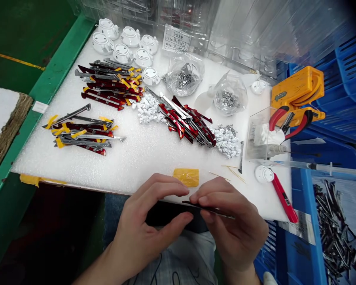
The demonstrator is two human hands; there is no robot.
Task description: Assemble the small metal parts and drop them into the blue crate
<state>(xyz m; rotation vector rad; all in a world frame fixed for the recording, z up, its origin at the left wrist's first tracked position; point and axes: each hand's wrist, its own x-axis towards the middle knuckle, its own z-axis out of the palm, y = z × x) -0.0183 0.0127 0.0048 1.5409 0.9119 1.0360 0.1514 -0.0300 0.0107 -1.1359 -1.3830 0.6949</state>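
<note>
Between the thumb and fingers of my right hand (pixel 231 221) is a thin, dark, flat strip-like part (pixel 208 208), seen nearly edge-on. My left hand (pixel 154 221) faces it from the left, its thumb and fingers curved apart around bare space. Just beyond both hands lies a yellow tape-covered block (pixel 186 177) at the near edge of the white foam sheet (pixel 142 158). Red and grey blade-shaped parts (pixel 190 118) are heaped farther off, between two piles of small white pieces (pixel 150 107).
Taped blade parts form two piles at left (pixel 109 83). White pot-shaped pieces (pixel 123 53) stand at the back near bags of small metal parts (pixel 185 75). Right are red-handled pliers (pixel 287 120), a yellow tape dispenser (pixel 296 93), a red cutter (pixel 284 198) and a blue crate (pixel 310 253).
</note>
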